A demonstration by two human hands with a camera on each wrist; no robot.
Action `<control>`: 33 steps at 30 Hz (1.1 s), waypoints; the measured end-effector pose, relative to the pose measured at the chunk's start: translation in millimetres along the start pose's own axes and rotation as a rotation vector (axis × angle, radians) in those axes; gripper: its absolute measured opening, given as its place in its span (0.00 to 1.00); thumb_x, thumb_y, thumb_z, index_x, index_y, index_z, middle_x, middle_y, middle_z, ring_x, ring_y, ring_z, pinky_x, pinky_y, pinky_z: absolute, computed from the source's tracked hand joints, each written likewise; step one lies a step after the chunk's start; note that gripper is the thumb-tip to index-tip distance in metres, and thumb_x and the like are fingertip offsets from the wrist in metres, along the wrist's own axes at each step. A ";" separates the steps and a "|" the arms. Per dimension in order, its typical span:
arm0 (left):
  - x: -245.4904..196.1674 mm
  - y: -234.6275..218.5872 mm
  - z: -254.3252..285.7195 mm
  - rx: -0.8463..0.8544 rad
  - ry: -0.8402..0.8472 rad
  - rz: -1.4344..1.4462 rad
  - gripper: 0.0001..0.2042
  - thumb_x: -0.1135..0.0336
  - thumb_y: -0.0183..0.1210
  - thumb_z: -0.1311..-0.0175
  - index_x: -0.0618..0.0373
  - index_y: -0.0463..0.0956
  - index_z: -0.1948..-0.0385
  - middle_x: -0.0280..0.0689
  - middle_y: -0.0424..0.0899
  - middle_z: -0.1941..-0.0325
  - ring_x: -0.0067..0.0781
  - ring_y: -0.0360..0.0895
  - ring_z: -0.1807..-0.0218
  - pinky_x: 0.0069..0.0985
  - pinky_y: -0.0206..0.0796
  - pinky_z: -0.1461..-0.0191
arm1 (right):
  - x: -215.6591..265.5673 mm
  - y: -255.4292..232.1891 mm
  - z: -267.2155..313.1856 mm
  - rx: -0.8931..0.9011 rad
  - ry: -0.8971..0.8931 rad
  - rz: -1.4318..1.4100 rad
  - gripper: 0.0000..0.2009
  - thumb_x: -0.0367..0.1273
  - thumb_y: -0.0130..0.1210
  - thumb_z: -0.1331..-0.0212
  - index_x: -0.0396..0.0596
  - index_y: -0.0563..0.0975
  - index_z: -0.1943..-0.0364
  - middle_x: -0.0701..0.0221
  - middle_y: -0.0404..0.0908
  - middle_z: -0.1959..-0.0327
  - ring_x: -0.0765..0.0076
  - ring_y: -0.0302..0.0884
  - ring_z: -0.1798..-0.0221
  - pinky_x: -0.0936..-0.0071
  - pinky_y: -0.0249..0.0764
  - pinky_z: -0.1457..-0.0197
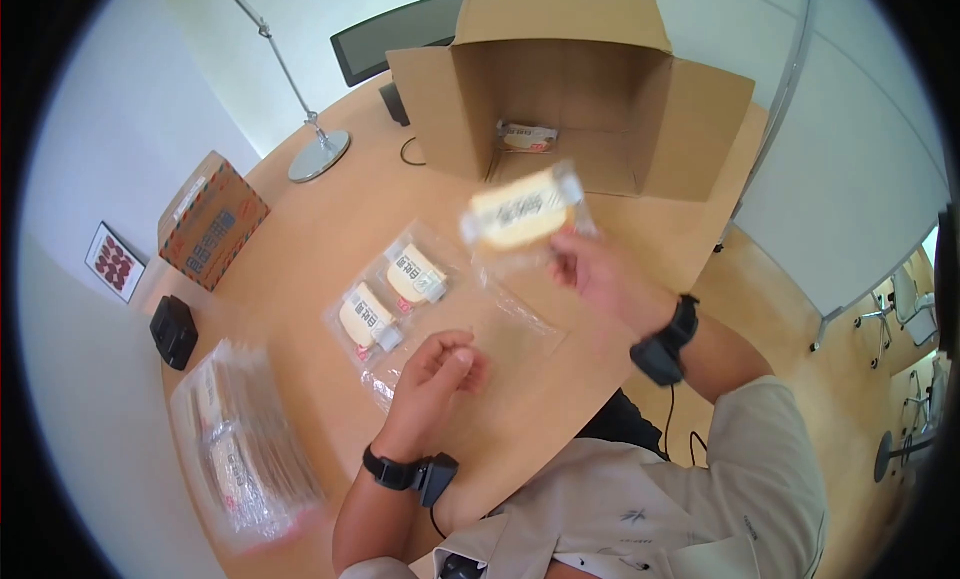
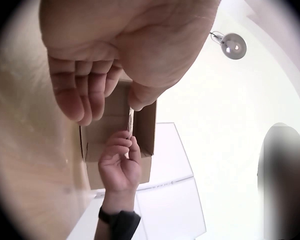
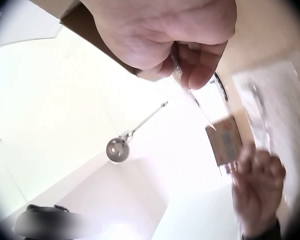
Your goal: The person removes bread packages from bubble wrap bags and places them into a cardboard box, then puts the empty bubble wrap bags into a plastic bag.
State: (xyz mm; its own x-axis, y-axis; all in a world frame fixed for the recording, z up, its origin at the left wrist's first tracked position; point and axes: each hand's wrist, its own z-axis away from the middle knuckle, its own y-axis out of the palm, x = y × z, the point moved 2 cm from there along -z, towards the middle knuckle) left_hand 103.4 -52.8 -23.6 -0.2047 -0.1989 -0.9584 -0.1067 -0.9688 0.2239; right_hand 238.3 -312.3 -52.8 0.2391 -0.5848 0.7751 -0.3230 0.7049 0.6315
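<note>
The right hand (image 1: 612,284) pinches one edge of a clear packet with a pale, bread-like slice (image 1: 522,215), held up in front of the open cardboard box (image 1: 695,129). Edge-on, that packet (image 3: 194,99) looks thin in the right wrist view. Above the table's near side, the left hand (image 1: 430,391) holds nothing, its fingers loosely bent. Beyond it two similar packets, one nearer the box (image 1: 414,273) and one further left (image 1: 366,317), lie on clear plastic wrapping (image 1: 505,324). Another packet (image 1: 528,138) rests inside the box.
A pile of clear-wrapped packets (image 1: 240,444) lies at the table's left edge. Behind are a black device (image 1: 174,332), a small printed carton (image 1: 214,224), a lamp base (image 1: 320,156) and a monitor (image 1: 390,41). The table's edge (image 1: 590,404) runs near the person.
</note>
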 end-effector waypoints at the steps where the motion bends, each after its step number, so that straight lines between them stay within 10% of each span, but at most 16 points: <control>1: 1.9 -6.0 2.2 0.053 -0.003 -0.059 0.13 0.68 0.54 0.24 0.62 0.72 0.43 0.40 0.85 0.55 0.28 0.82 0.57 0.26 0.75 0.55 | 11.8 -12.8 -16.2 -0.080 -0.052 -0.022 0.07 0.32 0.57 0.30 0.45 0.78 0.55 0.73 0.82 0.67 0.74 0.83 0.67 0.75 0.83 0.61; 10: 12.2 -16.7 14.1 0.123 0.024 -0.215 0.08 0.70 0.55 0.24 0.62 0.76 0.51 0.35 0.84 0.63 0.22 0.79 0.62 0.21 0.72 0.56 | 78.1 -102.1 -128.7 -0.515 -0.148 0.047 0.07 0.31 0.50 0.29 0.40 0.75 0.58 0.63 0.81 0.64 0.66 0.81 0.61 0.70 0.82 0.57; 26: 24.3 -21.6 9.6 0.079 -0.105 -0.271 0.09 0.70 0.55 0.24 0.61 0.75 0.49 0.35 0.84 0.58 0.22 0.79 0.57 0.21 0.72 0.53 | 70.6 -155.9 -161.9 -0.731 -0.318 -0.064 0.11 0.26 0.48 0.32 0.39 0.70 0.48 0.60 0.77 0.56 0.58 0.81 0.60 0.65 0.85 0.54; 29: 26.0 -21.4 9.9 0.071 -0.101 -0.263 0.09 0.71 0.55 0.25 0.61 0.75 0.49 0.35 0.84 0.58 0.22 0.79 0.57 0.21 0.73 0.53 | 76.2 -128.0 -135.5 -0.710 -0.010 0.183 0.09 0.29 0.49 0.32 0.41 0.73 0.53 0.61 0.79 0.57 0.58 0.82 0.57 0.63 0.84 0.53; 31: 25.7 -20.1 10.3 0.072 -0.104 -0.267 0.09 0.71 0.54 0.24 0.61 0.75 0.49 0.35 0.84 0.58 0.22 0.79 0.57 0.21 0.73 0.53 | 80.2 -117.3 -129.0 -0.584 0.165 0.852 0.08 0.31 0.53 0.36 0.41 0.78 0.58 0.58 0.82 0.58 0.56 0.83 0.55 0.60 0.83 0.51; 33: 23.6 -18.8 10.0 0.067 -0.105 -0.278 0.09 0.71 0.54 0.24 0.62 0.75 0.49 0.35 0.84 0.57 0.22 0.79 0.57 0.22 0.73 0.53 | 72.0 -113.3 -122.8 -0.553 -0.093 1.201 0.08 0.31 0.55 0.39 0.41 0.79 0.63 0.56 0.84 0.61 0.52 0.83 0.55 0.59 0.82 0.50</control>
State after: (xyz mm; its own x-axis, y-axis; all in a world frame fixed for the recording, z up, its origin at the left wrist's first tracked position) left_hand 90.8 -37.8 -48.7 -0.2574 0.0926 -0.9618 -0.2364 -0.9712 -0.0303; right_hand 404.5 -385.0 -66.0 -0.0018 0.5033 0.8641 0.1301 0.8569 -0.4988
